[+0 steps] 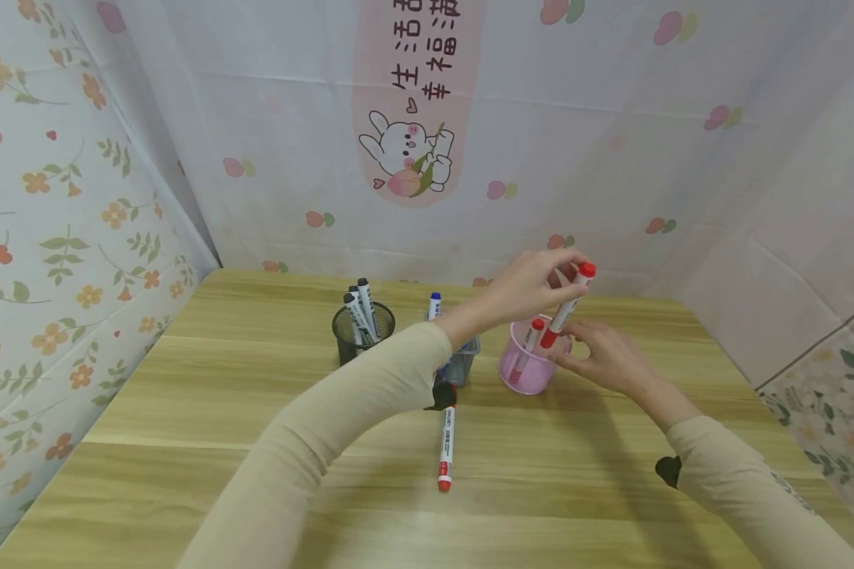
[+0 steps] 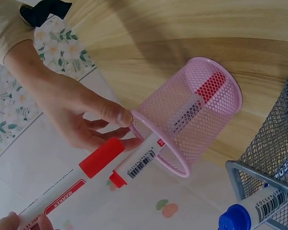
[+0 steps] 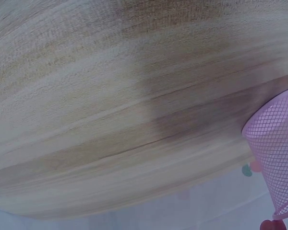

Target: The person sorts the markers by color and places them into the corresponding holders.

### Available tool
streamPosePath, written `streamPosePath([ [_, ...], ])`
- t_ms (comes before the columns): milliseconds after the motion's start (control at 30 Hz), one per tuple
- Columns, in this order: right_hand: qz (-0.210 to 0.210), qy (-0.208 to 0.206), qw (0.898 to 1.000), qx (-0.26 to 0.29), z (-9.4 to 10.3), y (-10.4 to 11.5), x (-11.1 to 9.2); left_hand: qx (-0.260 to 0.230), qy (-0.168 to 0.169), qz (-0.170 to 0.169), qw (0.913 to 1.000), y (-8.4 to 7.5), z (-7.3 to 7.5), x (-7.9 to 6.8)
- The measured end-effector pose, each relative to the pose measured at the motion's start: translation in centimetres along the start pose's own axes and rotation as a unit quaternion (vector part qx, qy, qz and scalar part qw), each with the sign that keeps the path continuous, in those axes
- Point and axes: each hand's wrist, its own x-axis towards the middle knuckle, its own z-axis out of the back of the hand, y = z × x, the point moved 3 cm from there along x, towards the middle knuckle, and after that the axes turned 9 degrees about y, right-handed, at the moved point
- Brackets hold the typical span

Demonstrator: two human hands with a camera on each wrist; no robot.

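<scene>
My left hand (image 1: 534, 286) pinches a red-capped whiteboard marker (image 1: 569, 304), held slanted with its lower red end over the mouth of a pink mesh pen cup (image 1: 527, 373). Inside that cup another red marker (image 2: 143, 162) leans against the rim. My right hand (image 1: 608, 356) grips the cup's rim from the right, its thumb outside in the left wrist view. Only the tips of the right fingers (image 3: 273, 225) show at the edge of the right wrist view, beside the cup. A third red marker (image 1: 446, 450) lies on the table, its far end partly covered.
Left of the pink cup stands a grey mesh holder (image 2: 259, 175) with blue markers (image 1: 435, 304), partly behind my left forearm. Farther left, a black mesh cup (image 1: 345, 348) holds several black-capped markers (image 1: 359, 310). A patterned curtain (image 1: 583, 158) hangs behind the wooden table (image 1: 206, 379).
</scene>
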Motion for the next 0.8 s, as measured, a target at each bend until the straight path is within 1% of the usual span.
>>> streamPosePath([
  [100,-0.005,0.003,1.000,-0.001,0.0,0.0,0.0,0.000,0.003,0.009,1.0000,0.3,-0.3,0.3],
  [333,-0.010,0.007,1.000,-0.009,-0.1,-0.1,0.0,-0.002,0.005,0.009,0.9999,0.8,-0.7,0.6],
  [567,-0.017,0.014,1.000,-0.011,-0.2,-0.2,0.0,0.011,0.008,0.015,0.9998,1.1,-1.0,0.8],
  [800,-0.022,0.010,1.000,-0.014,-0.2,-0.2,0.0,0.016,0.015,0.023,0.9995,1.5,-1.4,0.8],
])
